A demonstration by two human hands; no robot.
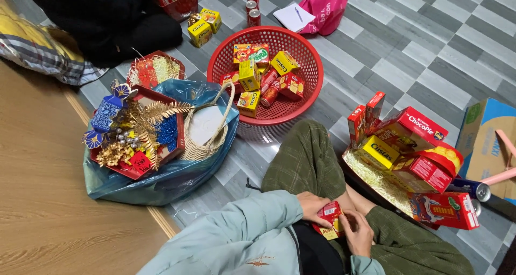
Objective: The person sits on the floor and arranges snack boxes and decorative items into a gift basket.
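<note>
- While sitting cross-legged on the grey checked tile floor (430,44), the person has a small red and yellow cardboard snack box (330,219) in their lap.
- left hand (313,207) fingers curled shut round its upper-left edge, right hand (357,232) pinching the lower-right side.
- long axis tilts upper-right to lower-left, both hands equally close.
- round red plastic mesh basket (267,74) sits ahead, open floor between.

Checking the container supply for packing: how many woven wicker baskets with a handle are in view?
1: a wicker basket lies on the blue plastic bag, left of the red plastic basket. Others may be hidden.
</note>
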